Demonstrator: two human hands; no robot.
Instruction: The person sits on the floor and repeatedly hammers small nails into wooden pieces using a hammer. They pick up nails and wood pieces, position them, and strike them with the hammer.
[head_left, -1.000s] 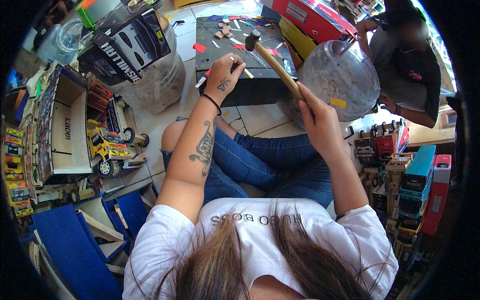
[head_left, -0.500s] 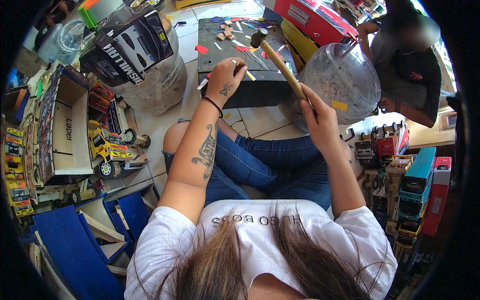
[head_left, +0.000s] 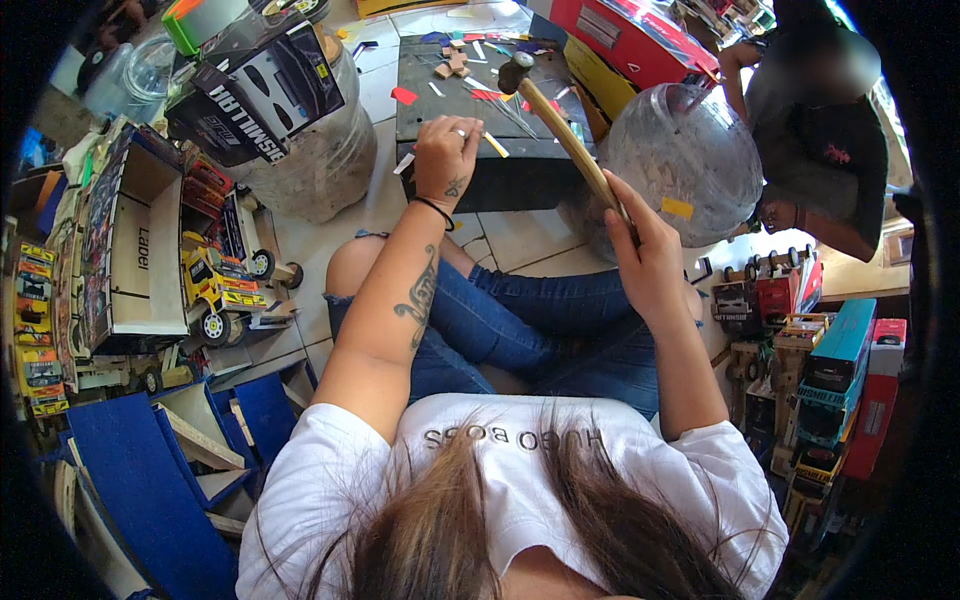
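Note:
My right hand (head_left: pixel 640 235) is wrapped round the wooden handle of a hammer (head_left: pixel 562 135). The hammer is raised and tilted, its dark metal head up over a low dark bench (head_left: pixel 425 112). At the bench's near edge is my left hand (head_left: pixel 445 155), with a ring on it, its fingers closed in a pinch; whatever they hold is hidden. Just right of those fingers lies a yellow-and-white strip (head_left: pixel 496 146), and a white scrap (head_left: pixel 404 163) is at the bench's left corner. Small wooden blocks (head_left: pixel 452 66) and coloured scraps lie farther back.
Large clear plastic containers (head_left: pixel 680 150) flank the bench, one under a black printed box (head_left: pixel 265 95). A co-worker (head_left: pixel 820 150) sits at the far right. Toy trucks (head_left: pixel 215 290) and blue panels (head_left: pixel 140 480) fill the left; more toy trucks (head_left: pixel 835 385) are stacked at right.
My left hand has turned and shifted slightly left along the bench edge, its fingers still closed. The hammer stays raised in my right hand, almost unmoved.

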